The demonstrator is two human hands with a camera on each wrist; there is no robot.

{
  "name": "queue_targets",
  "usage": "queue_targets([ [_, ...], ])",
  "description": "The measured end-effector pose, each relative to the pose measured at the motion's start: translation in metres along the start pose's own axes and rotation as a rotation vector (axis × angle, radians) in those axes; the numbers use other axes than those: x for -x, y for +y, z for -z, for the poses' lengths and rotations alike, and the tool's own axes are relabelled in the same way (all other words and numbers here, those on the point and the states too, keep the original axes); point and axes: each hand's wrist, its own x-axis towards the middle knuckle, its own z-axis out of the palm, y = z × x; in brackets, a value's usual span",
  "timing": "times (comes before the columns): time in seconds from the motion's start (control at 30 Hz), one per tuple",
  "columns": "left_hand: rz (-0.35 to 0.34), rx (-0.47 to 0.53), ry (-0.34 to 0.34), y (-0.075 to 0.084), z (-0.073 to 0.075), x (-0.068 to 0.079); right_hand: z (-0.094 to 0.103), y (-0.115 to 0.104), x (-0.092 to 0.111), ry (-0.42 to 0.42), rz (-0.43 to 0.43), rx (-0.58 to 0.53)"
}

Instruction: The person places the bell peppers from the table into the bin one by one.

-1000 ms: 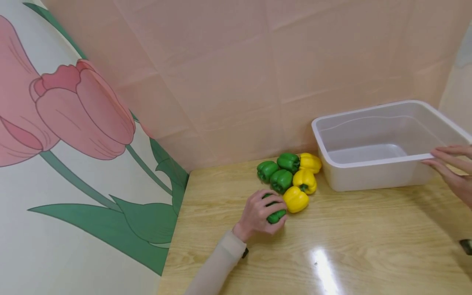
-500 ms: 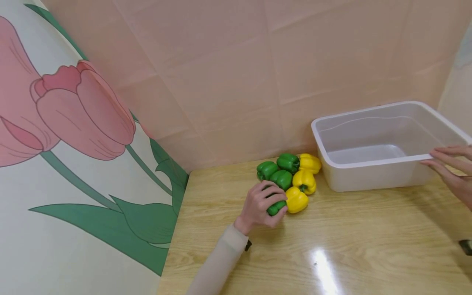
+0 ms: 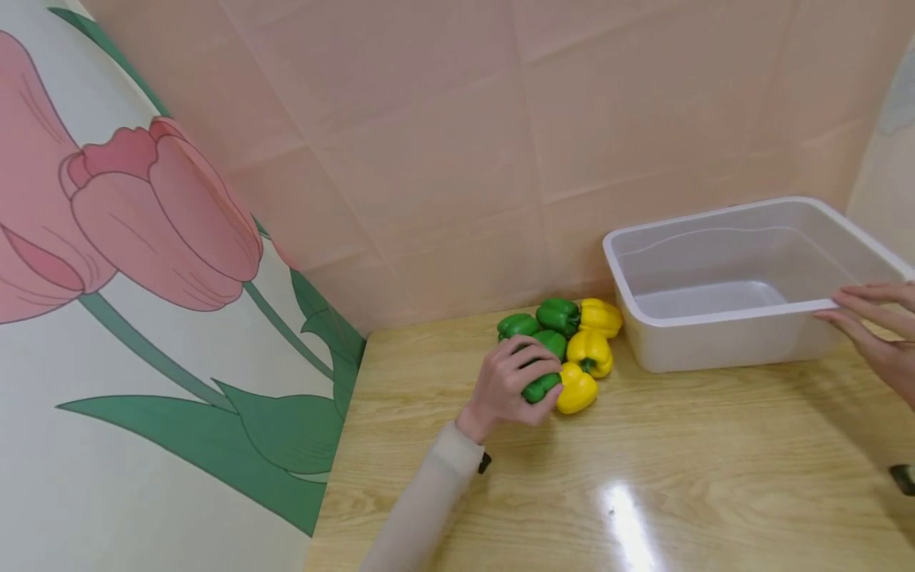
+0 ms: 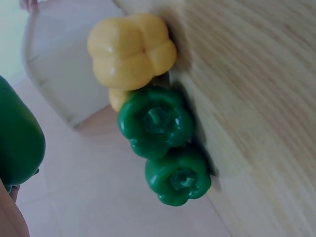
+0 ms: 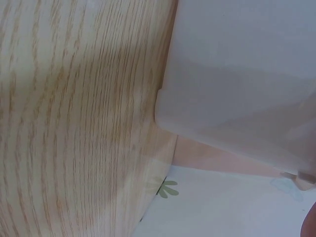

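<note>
My left hand [image 3: 511, 380] grips a green bell pepper [image 3: 541, 388], fingers curled over its top. In the left wrist view this held pepper [image 4: 19, 136] appears at the left edge, apart from the others and raised above the wooden table [image 4: 252, 108]. Close by sit several more green [image 3: 557, 315] and yellow bell peppers [image 3: 589, 353], bunched together; my hand partly covers the nearest ones. At the right, my right hand [image 3: 882, 322] pinches the front rim of a whitish plastic bin [image 3: 722, 338]. Its fingers are mostly outside the right wrist view.
The bin stands against the pink-covered back wall [image 3: 443, 183], just right of the peppers. A tulip mural wall [image 3: 171, 342] borders the table on the left. A small black object [image 3: 904, 478] shows at the right edge.
My left hand has moved slightly up and to the right in the head view, lifting the green bell pepper with it. My right hand has stayed at the bin's rim.
</note>
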Motion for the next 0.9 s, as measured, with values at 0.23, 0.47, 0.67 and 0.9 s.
queue_targets([
  [0.23,-0.005,-0.01,0.003,-0.005,0.0,-0.011,0.0,-0.002,0.001,0.008,-0.028,0.001],
  [0.47,0.035,0.017,0.003,-0.011,0.003,-0.021,0.001,0.003,0.002,0.016,-0.048,-0.013],
  [0.67,0.066,0.044,-0.021,-0.012,0.004,-0.025,0.002,0.009,0.002,0.006,-0.036,-0.013],
  [0.9,0.143,0.127,-0.043,-0.009,0.004,-0.029,-0.002,-0.006,-0.006,0.012,-0.023,-0.034],
])
